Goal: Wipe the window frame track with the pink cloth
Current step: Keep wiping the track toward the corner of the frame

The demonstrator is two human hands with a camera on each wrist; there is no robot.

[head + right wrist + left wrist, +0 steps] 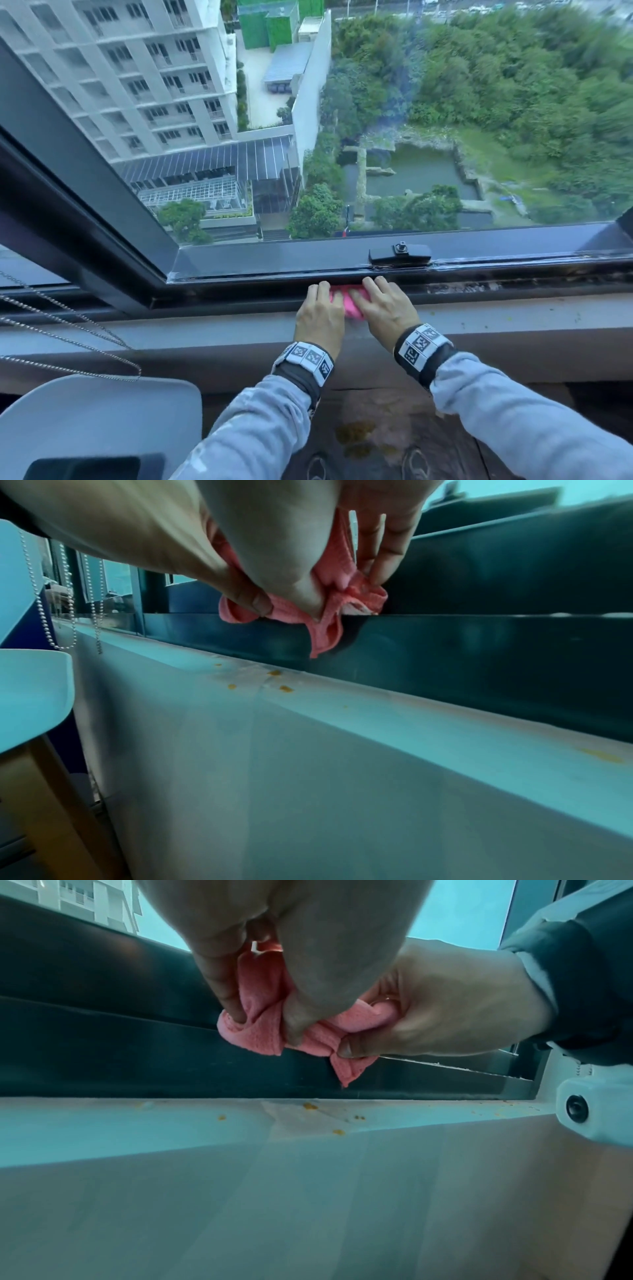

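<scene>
Two hands: left hand and right hand, fingers clamped on the pink cloth
Cloth: bunched in the window frame track
Handling: probably soft, light; grip the bunched middle

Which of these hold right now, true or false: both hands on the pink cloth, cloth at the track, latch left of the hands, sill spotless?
1. Both the left hand and the right hand grip the pink cloth. True.
2. The cloth lies bunched at the window frame track. True.
3. The black latch sits left of both hands. False: it is just right of them, on the sash above.
4. The sill is spotless. False: yellow crumbs dot it.
</scene>
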